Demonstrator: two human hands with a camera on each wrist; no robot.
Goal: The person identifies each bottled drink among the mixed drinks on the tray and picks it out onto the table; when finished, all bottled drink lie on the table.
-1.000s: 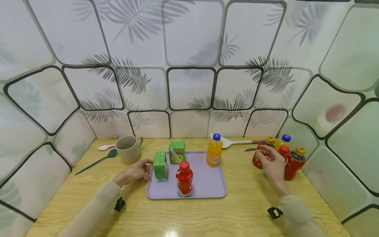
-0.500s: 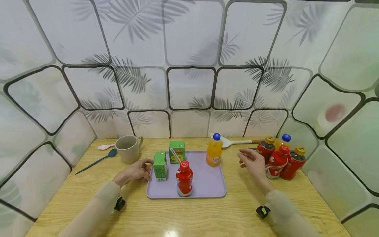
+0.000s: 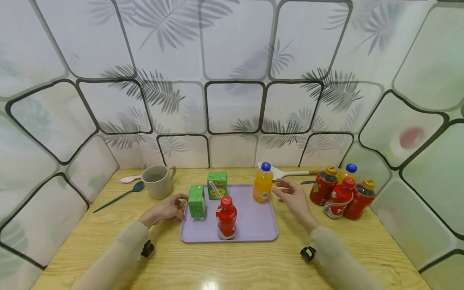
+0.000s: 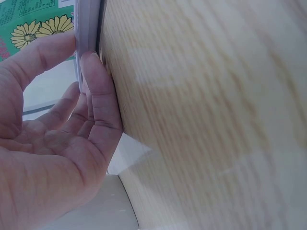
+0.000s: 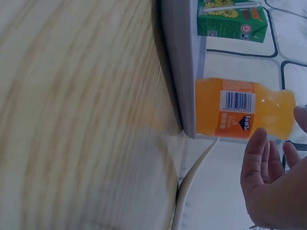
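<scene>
Left hand (image 3: 168, 209): pinches lilac tray (image 3: 251, 221) at rim | Right hand (image 3: 291, 196): fingers parted, Fanta bottle (image 5: 242, 109) just left of it, contact unclear

Left hand (image 3: 166, 210) in a pinch, right hand (image 3: 293, 199) loosely relaxed, both forearms (image 3: 117, 253) at an inward slant

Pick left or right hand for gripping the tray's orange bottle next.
Likely the right hand: its fingers are empty and beside the orange bottle, while the left hand pinches the opposite edge of the tray.
</scene>
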